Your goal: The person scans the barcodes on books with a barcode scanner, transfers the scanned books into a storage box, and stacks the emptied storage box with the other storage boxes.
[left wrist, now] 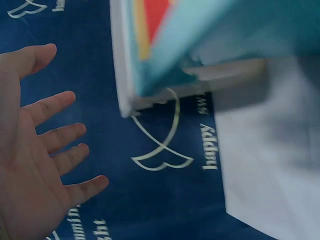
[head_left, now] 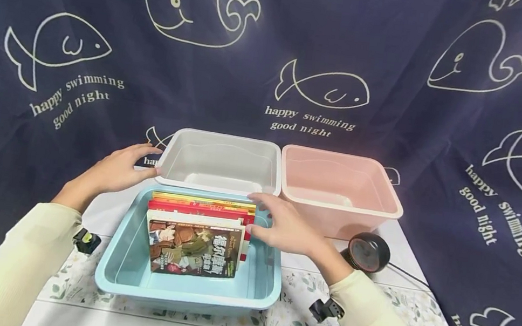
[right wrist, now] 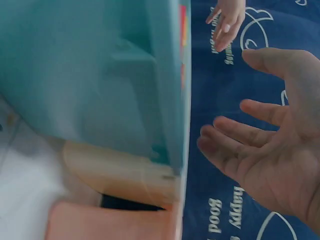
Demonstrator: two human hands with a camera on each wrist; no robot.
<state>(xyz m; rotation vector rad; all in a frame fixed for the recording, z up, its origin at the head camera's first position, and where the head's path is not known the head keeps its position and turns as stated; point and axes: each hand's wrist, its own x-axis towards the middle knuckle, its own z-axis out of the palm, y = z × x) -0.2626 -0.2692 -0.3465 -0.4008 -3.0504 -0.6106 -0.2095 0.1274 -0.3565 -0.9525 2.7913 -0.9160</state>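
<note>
A light-blue plastic basin [head_left: 186, 296] stands on the table with several books upright inside it. The front one, a comic-style book [head_left: 193, 251] with a dark cover, faces the viewer; behind it stand red books [head_left: 230, 214] and yellow-edged ones. My left hand [head_left: 120, 168], fingers spread and holding nothing, is by the back left corner of the basin, beside the grey-white tub [head_left: 222, 161]. Over the basin's back right side, my right hand [head_left: 289, 225] hangs with relaxed fingers close to the books' right edges. The right wrist view shows that hand's palm [right wrist: 275, 145] empty.
Behind and to the right is a pink tub [head_left: 337, 179], beside the grey-white one. A round black device [head_left: 367, 252] with a cable sits in front of it. A leaf-patterned strip [head_left: 398, 316] crosses the table; a navy cloth [head_left: 222, 82] with fish drawings hangs behind.
</note>
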